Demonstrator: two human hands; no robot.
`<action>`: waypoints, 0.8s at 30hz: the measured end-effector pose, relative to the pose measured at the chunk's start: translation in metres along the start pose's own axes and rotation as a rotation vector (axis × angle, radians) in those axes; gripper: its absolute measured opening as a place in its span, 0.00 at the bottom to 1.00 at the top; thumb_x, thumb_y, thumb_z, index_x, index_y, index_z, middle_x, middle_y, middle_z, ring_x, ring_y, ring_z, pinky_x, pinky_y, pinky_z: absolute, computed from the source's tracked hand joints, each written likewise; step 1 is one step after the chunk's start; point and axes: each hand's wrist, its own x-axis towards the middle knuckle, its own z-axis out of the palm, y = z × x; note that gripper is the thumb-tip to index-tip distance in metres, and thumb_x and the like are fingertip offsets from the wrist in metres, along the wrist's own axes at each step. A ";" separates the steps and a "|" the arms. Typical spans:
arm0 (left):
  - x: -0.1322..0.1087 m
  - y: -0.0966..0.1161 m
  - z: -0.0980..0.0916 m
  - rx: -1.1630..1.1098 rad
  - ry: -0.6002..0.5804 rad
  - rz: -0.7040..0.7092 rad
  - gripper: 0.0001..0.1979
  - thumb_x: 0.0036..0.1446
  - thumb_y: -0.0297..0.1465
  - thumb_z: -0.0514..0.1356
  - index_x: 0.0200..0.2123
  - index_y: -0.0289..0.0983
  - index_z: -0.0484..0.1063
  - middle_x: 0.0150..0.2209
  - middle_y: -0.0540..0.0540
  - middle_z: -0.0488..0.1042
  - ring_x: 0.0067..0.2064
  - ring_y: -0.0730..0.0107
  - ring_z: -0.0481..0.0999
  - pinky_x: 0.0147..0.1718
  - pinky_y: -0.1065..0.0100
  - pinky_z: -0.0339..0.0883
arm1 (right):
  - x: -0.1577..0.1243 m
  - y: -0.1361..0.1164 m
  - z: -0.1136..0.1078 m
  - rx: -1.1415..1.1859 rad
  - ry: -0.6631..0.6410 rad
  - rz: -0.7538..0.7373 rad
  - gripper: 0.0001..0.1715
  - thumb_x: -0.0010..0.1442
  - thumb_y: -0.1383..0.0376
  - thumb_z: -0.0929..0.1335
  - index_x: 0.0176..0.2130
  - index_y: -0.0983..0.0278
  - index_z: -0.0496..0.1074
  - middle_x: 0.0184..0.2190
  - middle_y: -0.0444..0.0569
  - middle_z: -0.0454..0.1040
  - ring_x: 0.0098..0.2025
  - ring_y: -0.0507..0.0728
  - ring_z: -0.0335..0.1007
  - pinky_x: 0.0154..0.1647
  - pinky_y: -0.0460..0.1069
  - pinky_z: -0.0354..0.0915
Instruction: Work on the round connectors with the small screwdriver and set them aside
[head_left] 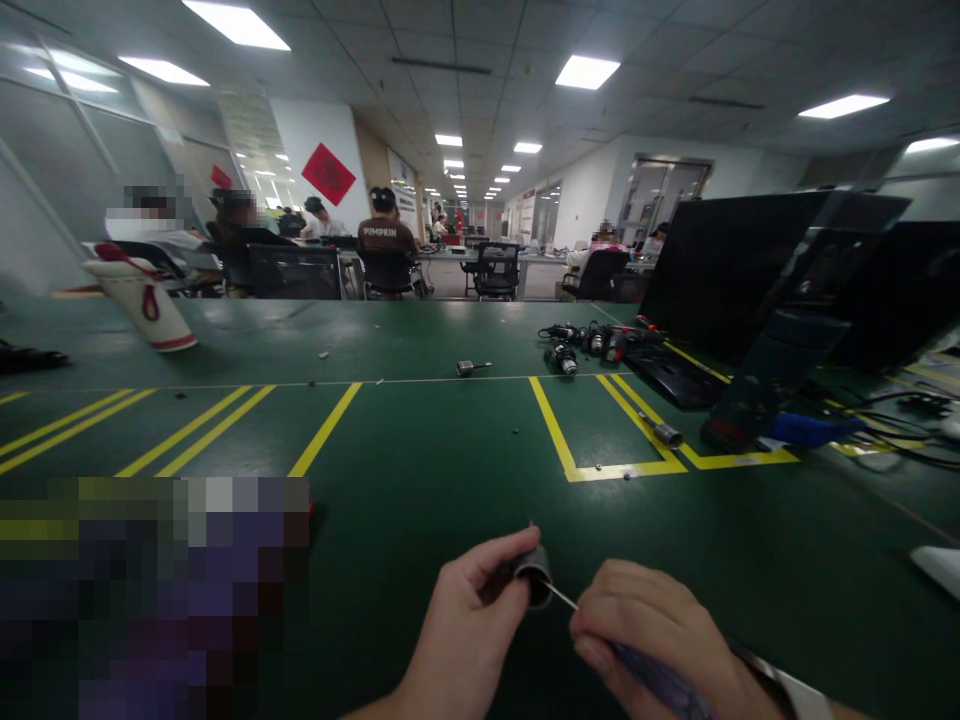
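Note:
Near the front of the green table, my left hand (480,600) is closed around a small grey metal cylinder (535,578). The cylinder's hollow end faces toward the right and toward me. My right hand (649,625) grips a screwdriver (664,683) with a translucent bluish handle. Its thin shaft reaches into the mouth of the cylinder; the tip is hidden inside. Two similar grey parts with thin stems lie farther off: one cylinder part (466,369) at the middle, another cylinder part (661,431) at the right by the yellow tape.
Yellow tape (555,430) marks the green tabletop (420,440). Cabled black-and-silver parts (592,342) lie at the back. A dark monitor (727,280) and a dark cylindrical container (776,380) stand at right, a white cup (146,300) at back left. A blurred patch (150,600) covers the front left.

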 end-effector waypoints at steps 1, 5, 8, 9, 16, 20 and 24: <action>0.001 -0.001 0.000 0.020 0.005 0.006 0.16 0.44 0.23 0.61 0.39 0.35 0.80 0.39 0.42 0.82 0.41 0.60 0.79 0.42 0.62 0.71 | 0.000 0.001 0.001 -0.008 0.002 -0.017 0.08 0.64 0.71 0.61 0.36 0.66 0.69 0.25 0.50 0.75 0.28 0.54 0.71 0.30 0.47 0.68; 0.002 -0.002 0.000 0.090 0.015 0.031 0.15 0.45 0.24 0.59 0.38 0.34 0.80 0.42 0.41 0.81 0.43 0.59 0.78 0.44 0.60 0.71 | -0.002 0.004 0.005 -0.040 -0.023 -0.099 0.08 0.63 0.72 0.62 0.35 0.67 0.70 0.24 0.50 0.75 0.26 0.53 0.69 0.27 0.46 0.67; 0.003 -0.002 0.000 0.122 0.010 0.061 0.15 0.45 0.23 0.59 0.37 0.35 0.80 0.43 0.40 0.80 0.44 0.57 0.78 0.46 0.59 0.70 | -0.003 0.004 0.007 -0.056 -0.044 -0.097 0.09 0.63 0.73 0.62 0.35 0.67 0.70 0.24 0.50 0.75 0.25 0.53 0.68 0.26 0.45 0.66; 0.003 -0.003 0.000 0.127 0.007 0.070 0.15 0.45 0.23 0.59 0.36 0.35 0.80 0.43 0.40 0.81 0.44 0.57 0.78 0.47 0.58 0.70 | -0.003 0.004 0.007 -0.057 -0.047 -0.099 0.09 0.63 0.73 0.61 0.34 0.67 0.70 0.23 0.50 0.74 0.24 0.52 0.68 0.26 0.45 0.65; 0.003 -0.004 -0.001 0.146 -0.001 0.101 0.15 0.44 0.24 0.59 0.36 0.35 0.81 0.43 0.39 0.80 0.45 0.55 0.78 0.48 0.55 0.70 | -0.003 0.004 0.009 -0.065 -0.055 -0.119 0.09 0.63 0.73 0.61 0.35 0.68 0.70 0.24 0.50 0.75 0.25 0.52 0.69 0.26 0.45 0.67; 0.004 -0.007 -0.003 0.152 -0.023 0.145 0.14 0.44 0.24 0.59 0.35 0.37 0.81 0.43 0.41 0.81 0.46 0.56 0.78 0.50 0.56 0.69 | -0.004 0.005 0.009 -0.084 -0.036 -0.127 0.09 0.63 0.73 0.62 0.34 0.67 0.70 0.22 0.49 0.74 0.24 0.52 0.69 0.25 0.45 0.66; 0.005 -0.009 -0.004 0.171 -0.047 0.185 0.15 0.45 0.24 0.59 0.36 0.38 0.81 0.44 0.42 0.80 0.48 0.56 0.77 0.52 0.55 0.68 | -0.004 0.004 0.008 -0.091 -0.041 -0.136 0.10 0.63 0.73 0.61 0.33 0.68 0.70 0.23 0.50 0.75 0.24 0.52 0.68 0.25 0.45 0.67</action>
